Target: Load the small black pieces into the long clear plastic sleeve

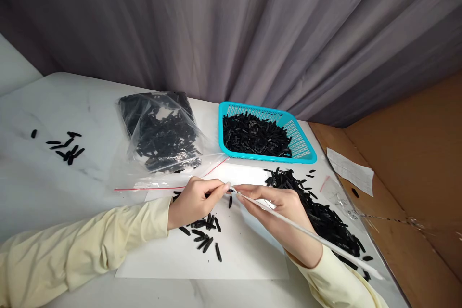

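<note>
Above a white paper sheet (249, 262), my left hand (197, 199) pinches a small black piece (230, 190) between thumb and fingertips. My right hand (277, 207) is closed on a long thin white stick (310, 233), whose narrow tip meets the black piece. The stick slants down to the right, over my right wrist. Several loose black pieces (205, 240) lie on the paper below my hands. A larger pile of black pieces (325, 216) lies beyond my right hand, partly hidden by it.
A blue basket (267, 158) of black pieces stands at the back. Left of it lie clear plastic bags (166, 130) with black pieces. Several more pieces (68, 147) are scattered at the far left. Brown cardboard (404, 154) with a white paper slip (352, 171) is at right.
</note>
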The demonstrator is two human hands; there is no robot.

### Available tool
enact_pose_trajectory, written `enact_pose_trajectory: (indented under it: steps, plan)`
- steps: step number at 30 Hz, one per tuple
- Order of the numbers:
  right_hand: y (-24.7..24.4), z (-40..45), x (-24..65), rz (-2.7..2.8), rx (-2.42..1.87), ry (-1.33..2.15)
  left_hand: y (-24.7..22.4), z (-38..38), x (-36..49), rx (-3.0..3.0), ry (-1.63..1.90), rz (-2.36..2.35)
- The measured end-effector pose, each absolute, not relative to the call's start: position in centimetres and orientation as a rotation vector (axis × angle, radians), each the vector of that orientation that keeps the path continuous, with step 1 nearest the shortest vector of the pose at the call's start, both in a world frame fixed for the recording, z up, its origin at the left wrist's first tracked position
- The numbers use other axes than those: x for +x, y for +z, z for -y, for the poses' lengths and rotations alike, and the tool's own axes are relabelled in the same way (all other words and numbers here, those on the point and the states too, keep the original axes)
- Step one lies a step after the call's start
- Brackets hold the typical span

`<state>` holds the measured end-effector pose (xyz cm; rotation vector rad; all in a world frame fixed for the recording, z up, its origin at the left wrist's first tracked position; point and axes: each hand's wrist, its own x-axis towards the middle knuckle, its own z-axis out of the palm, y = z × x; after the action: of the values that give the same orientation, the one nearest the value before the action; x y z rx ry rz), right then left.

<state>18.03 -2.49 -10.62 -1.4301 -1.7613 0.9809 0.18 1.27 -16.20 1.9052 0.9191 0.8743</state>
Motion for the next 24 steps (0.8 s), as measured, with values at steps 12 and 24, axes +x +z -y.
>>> enact_pose_trajectory:
  steps: [12, 24]
  plan:
    - [-10.8, 2.6, 17.6, 1.802, -1.442, 0.945, -16.4, -1.3, 0.3, 1.955, 0.906, -0.926]
    - [-11.8, 3.0, 17.4, 1.952, -1.396, 0.807, -16.4, -1.3, 0.4, 1.961, 0.896, -0.954]
